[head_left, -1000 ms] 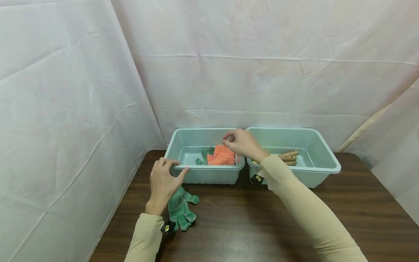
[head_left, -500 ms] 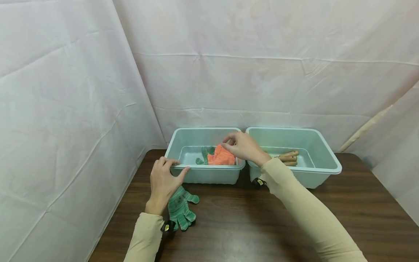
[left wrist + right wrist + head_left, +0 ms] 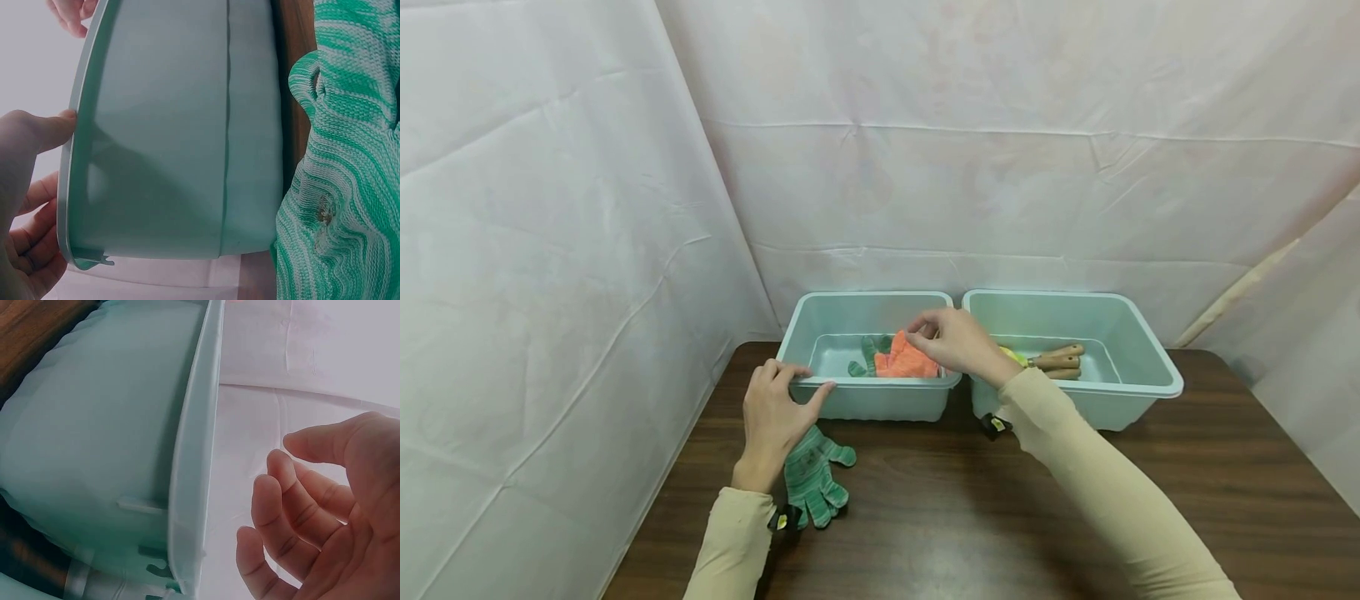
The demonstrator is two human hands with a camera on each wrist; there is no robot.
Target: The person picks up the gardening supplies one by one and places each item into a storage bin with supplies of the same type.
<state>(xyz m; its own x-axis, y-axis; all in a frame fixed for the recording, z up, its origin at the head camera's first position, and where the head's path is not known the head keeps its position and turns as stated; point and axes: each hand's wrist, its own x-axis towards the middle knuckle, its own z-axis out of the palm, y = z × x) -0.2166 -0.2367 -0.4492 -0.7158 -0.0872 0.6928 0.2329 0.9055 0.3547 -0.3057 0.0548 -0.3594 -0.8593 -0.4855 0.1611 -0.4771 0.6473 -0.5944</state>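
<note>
My left hand [image 3: 771, 421] grips the front-left rim of a pale green plastic bin [image 3: 880, 402]. In the left wrist view, its thumb [image 3: 59, 130] presses the rim from outside and the other fingers reach behind it. Inside the bin, toward its right end, an orange glove [image 3: 904, 360] lies partly over a green glove [image 3: 862, 367]. Above that right end hovers my right hand [image 3: 958, 340], its fingers loosely bent. The right wrist view shows a gap between its thumb and fingertips, with nothing held. A second green knit glove [image 3: 817, 487] lies on the table beside my left wrist.
A matching bin [image 3: 1138, 389] stands close on the right, holding several wooden-handled tools [image 3: 1062, 363] and something yellow [image 3: 1015, 356] partly hidden by my right wrist. White sheeting [image 3: 1000, 192] hangs behind and at the sides of the dark wooden table [image 3: 940, 508].
My right hand has sunk slightly over the bin's right end, and the yellow thing in the other bin shows more. My left hand has kept its place on the rim.
</note>
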